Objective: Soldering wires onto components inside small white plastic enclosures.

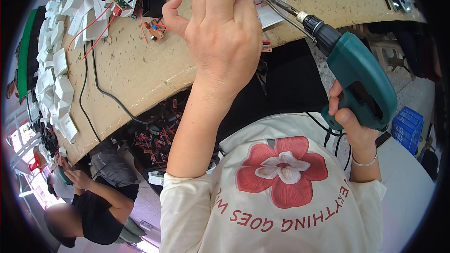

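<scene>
My left hand [222, 42] is closed at the left side of a white plastic housing [275, 15] by the table's near edge. Its fingertips are partly hidden behind the housing's rim. My right hand [354, 126] is wrapped round the handle of a green soldering gun [368, 72]. The gun slants up and left, and its metal tip reaches into the open housing. Whether the tip touches anything inside is too small to tell. Left of my left hand lies a small brown circuit board [153, 31] with wires. Another board [266, 46] shows partly below the housing.
Many white housings [61, 89] are piled along the table's left side. A green circuit board [117, 0] with red wires lies near black boxes [153, 2]. Wired boards fill a dark bin [157, 140] beneath the table. Another person [101, 211] works at lower left. A blue crate [407, 129] stands at right.
</scene>
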A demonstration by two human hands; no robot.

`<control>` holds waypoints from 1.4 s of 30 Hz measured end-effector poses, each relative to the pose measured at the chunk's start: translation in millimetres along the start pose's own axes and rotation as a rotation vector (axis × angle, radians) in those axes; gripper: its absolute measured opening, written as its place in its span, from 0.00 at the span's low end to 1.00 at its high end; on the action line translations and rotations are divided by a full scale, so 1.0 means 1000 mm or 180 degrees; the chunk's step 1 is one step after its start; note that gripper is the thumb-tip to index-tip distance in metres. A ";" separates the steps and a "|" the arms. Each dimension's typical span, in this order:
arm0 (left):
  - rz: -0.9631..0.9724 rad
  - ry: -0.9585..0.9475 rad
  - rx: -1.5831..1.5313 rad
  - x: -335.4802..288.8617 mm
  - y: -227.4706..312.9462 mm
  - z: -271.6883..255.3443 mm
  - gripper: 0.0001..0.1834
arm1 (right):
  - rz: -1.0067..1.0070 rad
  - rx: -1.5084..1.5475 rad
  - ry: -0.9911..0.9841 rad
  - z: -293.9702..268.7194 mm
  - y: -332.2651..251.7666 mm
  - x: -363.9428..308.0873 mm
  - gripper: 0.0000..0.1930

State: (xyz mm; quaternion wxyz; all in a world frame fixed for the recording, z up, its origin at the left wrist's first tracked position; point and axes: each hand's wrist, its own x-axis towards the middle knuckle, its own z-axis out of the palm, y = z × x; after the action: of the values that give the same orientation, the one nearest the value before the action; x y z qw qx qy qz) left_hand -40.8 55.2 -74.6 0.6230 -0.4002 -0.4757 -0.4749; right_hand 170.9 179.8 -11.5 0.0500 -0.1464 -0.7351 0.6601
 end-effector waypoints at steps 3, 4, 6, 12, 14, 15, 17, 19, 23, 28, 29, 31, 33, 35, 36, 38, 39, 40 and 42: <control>-0.0338 -0.1635 0.0899 0.050 0.036 -0.018 0.03 | -0.0081 -0.0219 0.0015 -0.005 0.002 0.001 0.25; -0.0720 -0.3295 0.1837 0.070 0.049 -0.028 0.02 | -0.0097 -0.0225 0.0012 -0.006 0.001 -0.001 0.25; -0.0777 -0.3190 0.1773 0.056 0.045 -0.037 0.04 | -0.0263 -0.0458 -0.0076 -0.006 -0.001 0.000 0.24; -0.0819 -0.3048 0.1648 0.048 0.043 -0.038 0.07 | -0.0253 -0.0467 -0.0007 0.001 -0.015 -0.001 0.20; -0.0833 -0.3058 0.1634 0.048 0.044 -0.038 0.07 | -0.0261 -0.0407 0.0010 -0.002 -0.012 -0.003 0.18; -0.0822 -0.3044 0.1632 0.048 0.044 -0.038 0.07 | -0.0263 -0.0345 0.0023 -0.004 -0.010 -0.004 0.18; -0.0811 -0.3027 0.1631 0.048 0.044 -0.038 0.08 | -0.0259 -0.0423 0.0006 -0.008 -0.009 -0.005 0.18; -0.0833 -0.3001 0.1565 0.048 0.043 -0.037 0.08 | -0.0247 -0.0501 -0.0006 -0.006 -0.011 -0.005 0.18; -0.0843 -0.2878 0.1475 0.038 0.037 -0.041 0.09 | -0.0288 -0.0209 0.0114 0.003 -0.017 -0.002 0.18; -0.0893 -0.2969 0.1470 0.040 0.038 -0.042 0.11 | 0.0002 -0.0499 -0.0080 -0.004 -0.015 -0.006 0.35; -0.0895 -0.2970 0.1468 0.042 0.040 -0.040 0.11 | -0.0009 -0.0491 -0.0060 -0.004 -0.014 -0.006 0.36; -0.0910 -0.3073 0.1470 0.048 0.044 -0.037 0.11 | -0.0017 -0.0484 -0.0038 -0.004 -0.014 -0.006 0.36; -0.0906 -0.3052 0.1467 0.048 0.043 -0.038 0.11 | 0.0023 -0.0406 -0.0020 -0.003 -0.015 -0.006 0.37; -0.0904 -0.3032 0.1457 0.048 0.043 -0.038 0.11 | 0.0045 -0.0396 -0.0015 -0.004 -0.014 -0.007 0.37; -0.0913 -0.3047 0.1466 0.048 0.043 -0.037 0.11 | 0.0068 -0.0387 -0.0006 -0.004 -0.013 -0.007 0.37; -0.0923 -0.3063 0.1474 0.049 0.043 -0.037 0.11 | 0.0094 -0.0345 0.0025 -0.002 -0.015 -0.008 0.37; -0.0923 -0.3054 0.1472 0.049 0.043 -0.037 0.11 | 0.0119 -0.0304 0.0054 -0.001 -0.016 -0.008 0.37; -0.0923 -0.3045 0.1470 0.049 0.043 -0.037 0.11 | 0.0119 -0.0303 0.0053 -0.002 -0.016 -0.008 0.37; -0.0940 -0.3035 0.1471 0.050 0.043 -0.037 0.11 | 0.0077 -0.0348 0.0026 -0.002 -0.015 -0.008 0.36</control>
State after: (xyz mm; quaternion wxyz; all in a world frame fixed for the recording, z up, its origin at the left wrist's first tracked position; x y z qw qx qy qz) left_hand 13.8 19.9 -36.7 0.3369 -0.3528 -0.8482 -0.2065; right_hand 176.9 178.6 4.3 0.0369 -0.1605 -0.7680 0.6189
